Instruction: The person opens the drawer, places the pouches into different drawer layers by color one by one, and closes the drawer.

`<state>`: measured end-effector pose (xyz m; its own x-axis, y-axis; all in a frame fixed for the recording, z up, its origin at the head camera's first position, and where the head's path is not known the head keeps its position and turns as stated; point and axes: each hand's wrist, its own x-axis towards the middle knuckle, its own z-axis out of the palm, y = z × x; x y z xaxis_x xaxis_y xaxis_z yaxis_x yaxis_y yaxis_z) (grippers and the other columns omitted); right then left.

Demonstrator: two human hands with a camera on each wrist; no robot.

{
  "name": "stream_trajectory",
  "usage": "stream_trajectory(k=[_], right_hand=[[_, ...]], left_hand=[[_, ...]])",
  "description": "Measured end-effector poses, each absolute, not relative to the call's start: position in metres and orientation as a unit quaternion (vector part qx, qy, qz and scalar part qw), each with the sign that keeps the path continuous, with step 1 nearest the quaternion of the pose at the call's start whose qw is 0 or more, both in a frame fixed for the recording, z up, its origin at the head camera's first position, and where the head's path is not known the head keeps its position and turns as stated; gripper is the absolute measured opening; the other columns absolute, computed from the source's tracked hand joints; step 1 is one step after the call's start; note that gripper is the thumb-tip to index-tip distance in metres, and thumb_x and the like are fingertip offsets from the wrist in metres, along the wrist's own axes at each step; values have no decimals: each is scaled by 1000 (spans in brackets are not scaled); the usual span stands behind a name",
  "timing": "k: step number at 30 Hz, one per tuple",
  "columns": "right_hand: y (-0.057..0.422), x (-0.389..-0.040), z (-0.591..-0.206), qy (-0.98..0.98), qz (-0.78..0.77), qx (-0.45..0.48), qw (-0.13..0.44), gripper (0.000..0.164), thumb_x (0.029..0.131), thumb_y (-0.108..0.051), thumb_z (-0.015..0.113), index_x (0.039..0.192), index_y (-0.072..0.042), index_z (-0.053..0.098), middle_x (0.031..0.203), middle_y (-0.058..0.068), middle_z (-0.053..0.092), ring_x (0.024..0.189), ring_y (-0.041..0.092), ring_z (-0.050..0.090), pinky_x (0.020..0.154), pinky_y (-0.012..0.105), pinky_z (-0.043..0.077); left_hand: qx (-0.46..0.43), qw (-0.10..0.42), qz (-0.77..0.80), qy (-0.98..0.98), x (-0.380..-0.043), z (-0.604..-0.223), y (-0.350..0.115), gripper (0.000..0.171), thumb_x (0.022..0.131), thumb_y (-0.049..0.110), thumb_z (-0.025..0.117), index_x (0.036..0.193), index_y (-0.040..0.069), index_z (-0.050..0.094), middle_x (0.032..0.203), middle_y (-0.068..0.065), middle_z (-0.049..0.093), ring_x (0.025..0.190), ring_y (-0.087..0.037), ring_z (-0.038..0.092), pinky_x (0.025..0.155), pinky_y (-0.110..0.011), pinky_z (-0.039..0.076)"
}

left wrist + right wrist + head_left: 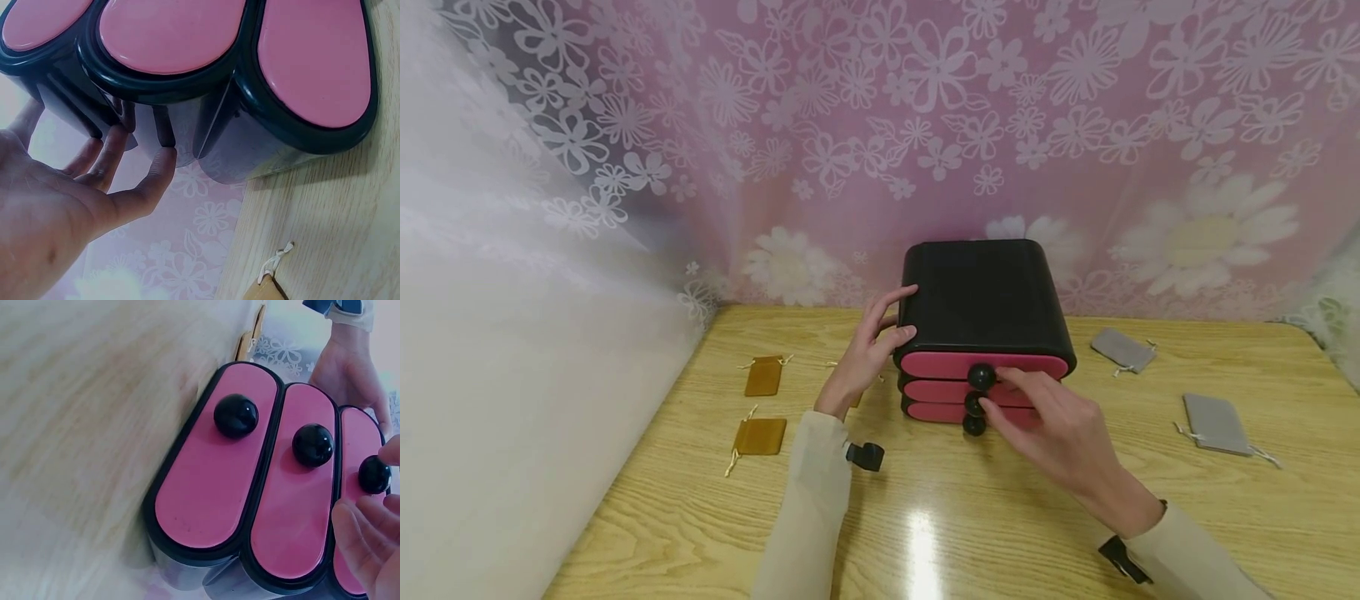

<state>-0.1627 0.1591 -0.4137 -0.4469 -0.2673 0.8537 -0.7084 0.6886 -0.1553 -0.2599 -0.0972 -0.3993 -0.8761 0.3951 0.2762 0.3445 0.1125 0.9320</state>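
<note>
A small black drawer unit [981,292] with three pink drawer fronts stands on the table, all drawers closed. Each front carries a round black knob. My left hand [868,354] rests its spread fingers against the unit's left side; in the left wrist view, the fingertips [164,156] touch the glossy black wall. At the top drawer's knob [981,377] is my right hand [1067,425], fingers loosely bent. A fingertip is beside that knob [374,474], while the thumb stands apart, near the middle knob [312,445]. Whether the fingertip touches is unclear.
Two brown drawstring pouches [763,377] lie on the table [685,517] at left; another is partly hidden behind my left arm. Two grey drawstring pouches [1216,423] lie at right. A flowered curtain [865,150] hangs behind the unit.
</note>
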Motion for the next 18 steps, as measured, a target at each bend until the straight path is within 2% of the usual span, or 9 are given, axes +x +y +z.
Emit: stream_trajectory(k=[2, 4, 7, 10, 13, 18], right_hand=[[161, -158, -415, -825, 269, 286, 407, 46, 101, -48, 59, 109, -5, 73, 89, 5, 76, 69, 17, 71, 56, 28, 54], [162, -152, -416, -837, 288, 268, 379, 39, 97, -43, 68, 106, -5, 73, 87, 5, 76, 66, 16, 70, 55, 23, 53], [161, -145, -420, -851, 321, 233, 343, 27, 85, -28, 83, 99, -7, 74, 83, 2, 76, 64, 14, 69, 55, 18, 52], [158, -142, -425, -860, 340, 203, 323, 27, 74, -14, 89, 95, -9, 73, 78, 0, 75, 65, 14, 70, 53, 13, 49], [154, -140, -429, -869, 346, 181, 304, 27, 74, -14, 90, 94, -10, 72, 78, -2, 75, 66, 13, 71, 54, 12, 47], [148, -140, -433, -876, 366, 156, 273, 27, 78, -16, 89, 98, -9, 71, 79, -2, 76, 65, 12, 73, 59, 22, 55]], left_hand=[[248, 21, 618, 745, -260, -399, -97, 51, 105, 27, 52, 154, 37, 42, 156, -2, 31, 143, -30, 45, 106, -56, 49], [247, 22, 617, 746, -260, -399, -97, 51, 105, 27, 52, 154, 38, 42, 156, -2, 31, 143, -30, 45, 107, -56, 49], [245, 22, 617, 748, -260, -398, -98, 51, 104, 28, 52, 153, 39, 42, 156, -1, 31, 143, -30, 45, 108, -56, 48], [242, 21, 619, 747, -260, -398, -98, 51, 104, 29, 52, 152, 40, 43, 156, 0, 31, 143, -30, 45, 109, -56, 47], [241, 23, 623, 744, -259, -398, -97, 50, 104, 29, 52, 152, 39, 43, 155, 0, 32, 142, -29, 45, 109, -55, 47], [243, 24, 624, 743, -259, -398, -96, 51, 104, 27, 52, 153, 37, 43, 156, -1, 31, 142, -30, 45, 109, -56, 47]])
